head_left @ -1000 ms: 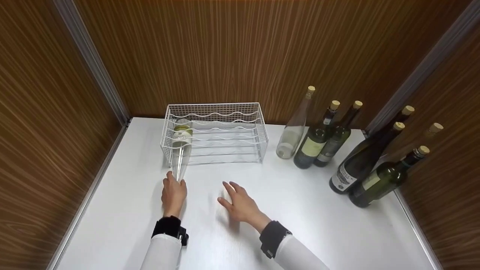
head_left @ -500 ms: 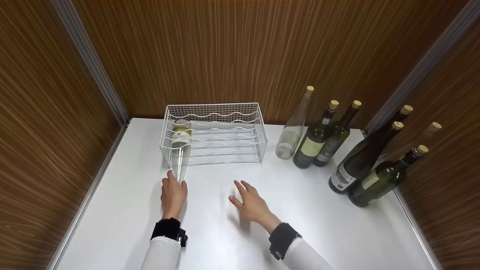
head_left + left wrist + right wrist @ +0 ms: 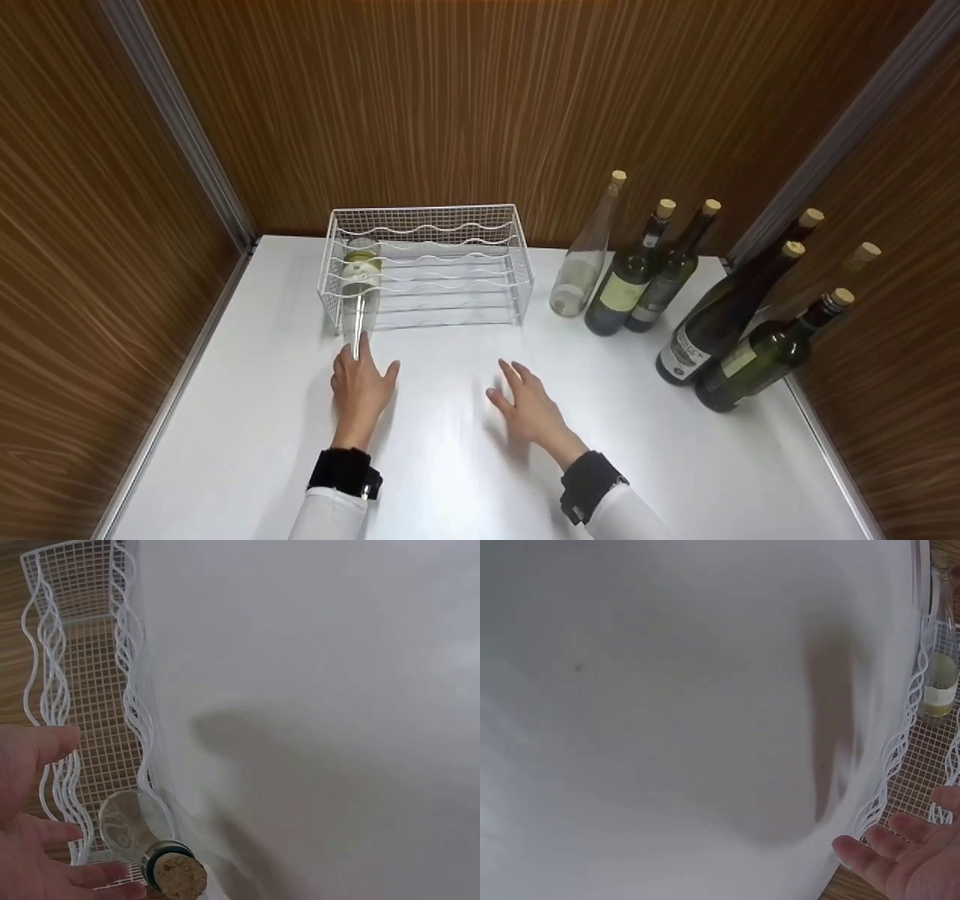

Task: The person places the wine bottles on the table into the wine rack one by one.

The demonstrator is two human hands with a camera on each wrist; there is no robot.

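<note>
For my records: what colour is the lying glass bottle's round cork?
The round cork is speckled brown, clearest in the left wrist view.

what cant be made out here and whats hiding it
Print on the racked bottle: head view, too small.
Base of the rear dark bottle: head view, behind the white-labelled dark bottle.
Base of the far-right clear bottle: head view, behind the front green bottle.
Part of the right grip: right wrist view, cut off by the right edge.
</note>
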